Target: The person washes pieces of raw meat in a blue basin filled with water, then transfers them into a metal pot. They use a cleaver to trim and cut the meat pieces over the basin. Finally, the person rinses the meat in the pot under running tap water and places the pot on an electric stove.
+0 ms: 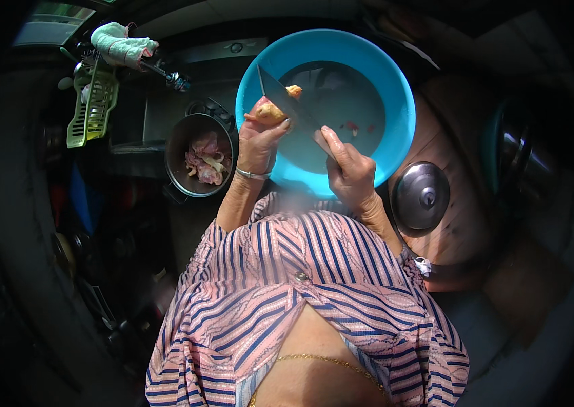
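Observation:
My left hand (260, 145) grips a piece of raw poultry (268, 112) with yellowish skin, above the left side of a blue plastic basin (398, 112). My right hand (352, 165) is closed around the handle of a kitchen knife (297, 104). The dark blade reaches up and left, and its edge lies against the meat or just beside it. A small yellow scrap (294, 91) sits at the blade's far side. Cloudy water (337, 122) fills the basin's bottom, with a few reddish bits in it.
Left of the basin stands a metal pot (169, 165) holding raw meat pieces (208, 160). A metal lid (421, 196) rests on a wooden board (462, 224) at right. At upper left are a green plastic basket (91, 109) and a pale green cloth (121, 45) near a faucet (177, 81).

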Demonstrator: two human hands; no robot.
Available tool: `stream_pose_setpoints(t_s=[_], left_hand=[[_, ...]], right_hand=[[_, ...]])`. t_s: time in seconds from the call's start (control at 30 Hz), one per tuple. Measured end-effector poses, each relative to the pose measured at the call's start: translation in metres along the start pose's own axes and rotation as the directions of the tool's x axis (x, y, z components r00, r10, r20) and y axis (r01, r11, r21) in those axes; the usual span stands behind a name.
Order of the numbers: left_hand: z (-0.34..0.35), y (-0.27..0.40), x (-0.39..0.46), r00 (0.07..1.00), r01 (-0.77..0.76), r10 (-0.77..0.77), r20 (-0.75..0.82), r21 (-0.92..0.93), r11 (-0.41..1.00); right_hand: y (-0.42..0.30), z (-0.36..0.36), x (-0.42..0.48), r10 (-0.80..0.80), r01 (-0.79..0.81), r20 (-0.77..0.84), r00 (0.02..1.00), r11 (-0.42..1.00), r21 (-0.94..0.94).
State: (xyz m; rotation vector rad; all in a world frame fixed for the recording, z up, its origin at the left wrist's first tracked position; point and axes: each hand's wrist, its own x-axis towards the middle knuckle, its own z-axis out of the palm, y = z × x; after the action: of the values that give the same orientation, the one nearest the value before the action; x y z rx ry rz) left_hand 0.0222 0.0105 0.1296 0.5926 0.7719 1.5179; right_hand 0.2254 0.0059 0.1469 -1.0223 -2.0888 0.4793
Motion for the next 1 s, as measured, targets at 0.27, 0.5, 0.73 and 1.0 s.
stream_pose_setpoints(t_s=[0.27,0.5,0.73,1.0], left_hand=[[0.002,-0.011,0.009,0.984,-0.163,0.169,-0.051,0.104,0.981],[-0.027,-0.012,0.032,0.954,-0.265,0.29,0.075,0.662,0.701],[0.0,0.008,0.028,0.903,-0.35,0.405,0.147,0.798,0.49],[-0.011,0.002,0.03,0.941,-0.311,0.333,0.054,0.523,0.794]], right_hand=[[0.013,0.003,0.007,-0.135,0.143,0.068,0.989,0.98,-0.14],[-0.002,0.004,0.005,-0.12,0.128,0.064,0.991,0.979,-0.16],[-0.001,0.004,0.01,-0.169,0.17,0.023,0.985,0.961,-0.22],[-0.01,0.006,0.013,-0.155,0.161,0.044,0.987,0.957,-0.241]])
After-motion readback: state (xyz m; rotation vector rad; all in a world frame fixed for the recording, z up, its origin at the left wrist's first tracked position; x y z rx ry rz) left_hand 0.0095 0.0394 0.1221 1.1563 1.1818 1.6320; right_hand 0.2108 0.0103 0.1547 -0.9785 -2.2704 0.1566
